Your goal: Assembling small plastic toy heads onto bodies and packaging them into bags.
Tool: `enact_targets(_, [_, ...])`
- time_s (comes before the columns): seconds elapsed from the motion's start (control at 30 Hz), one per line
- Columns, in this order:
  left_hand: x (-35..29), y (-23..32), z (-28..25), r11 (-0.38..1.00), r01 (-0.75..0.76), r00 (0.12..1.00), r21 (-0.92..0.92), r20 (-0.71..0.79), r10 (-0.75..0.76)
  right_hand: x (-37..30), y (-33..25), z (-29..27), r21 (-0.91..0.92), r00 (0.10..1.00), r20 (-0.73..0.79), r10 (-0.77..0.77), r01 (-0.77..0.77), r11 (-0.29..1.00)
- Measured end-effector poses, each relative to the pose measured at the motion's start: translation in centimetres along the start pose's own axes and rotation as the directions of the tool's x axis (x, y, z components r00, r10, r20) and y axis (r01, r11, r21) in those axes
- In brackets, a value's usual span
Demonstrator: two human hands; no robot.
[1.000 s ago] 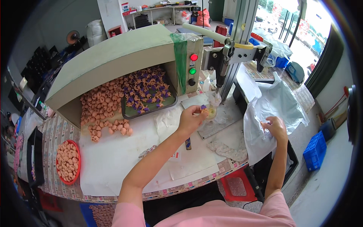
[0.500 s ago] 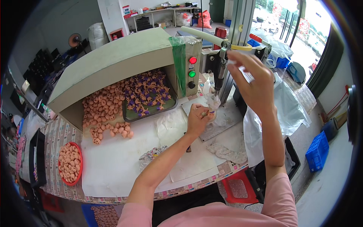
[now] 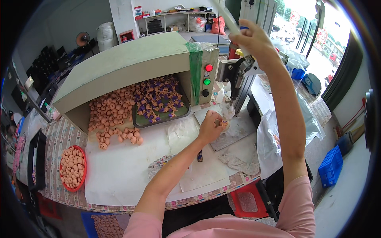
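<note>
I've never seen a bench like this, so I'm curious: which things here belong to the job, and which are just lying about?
In the job, it seems:
left hand, at a small peach piece
right hand, on the pale lever
tray of purple-and-peach pieces

Apparently just lying about:
blue crate
fan
red bag

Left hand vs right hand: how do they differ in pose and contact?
Height: the left hand is low, over the metal plate; the right hand is raised near the top of the picture.
Contact: the left hand's fingertips are at a small peach piece, grip unclear; the right hand is closed around the pale lever.
Shared: both are bare.
</note>
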State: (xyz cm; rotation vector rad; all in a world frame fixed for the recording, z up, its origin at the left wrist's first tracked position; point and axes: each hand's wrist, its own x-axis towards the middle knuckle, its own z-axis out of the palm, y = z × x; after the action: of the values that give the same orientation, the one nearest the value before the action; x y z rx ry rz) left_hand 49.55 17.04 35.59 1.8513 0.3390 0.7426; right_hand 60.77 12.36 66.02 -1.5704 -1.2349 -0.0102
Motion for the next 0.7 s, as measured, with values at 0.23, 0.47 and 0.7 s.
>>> enact_targets(0.23, [-0.3,-0.8,0.4,0.991,-0.128,0.990,-0.033,-0.066,0.126,-11.2,-4.3,-5.7,0.549,0.801,-0.281,-0.529,0.586,0.596])
enact_targets(0.47, [-5.2,2.7,-4.9,0.960,0.167,0.980,-0.225,-0.072,-0.187,-21.8,2.6,2.2,0.173,0.698,-0.687,-0.201,0.426,0.888])
enact_targets(0.7, [-14.7,9.0,-10.6,0.450,0.364,0.910,-0.815,0.209,-0.358,-30.5,6.7,10.1,-0.035,0.969,0.243,-0.055,0.065,0.997])
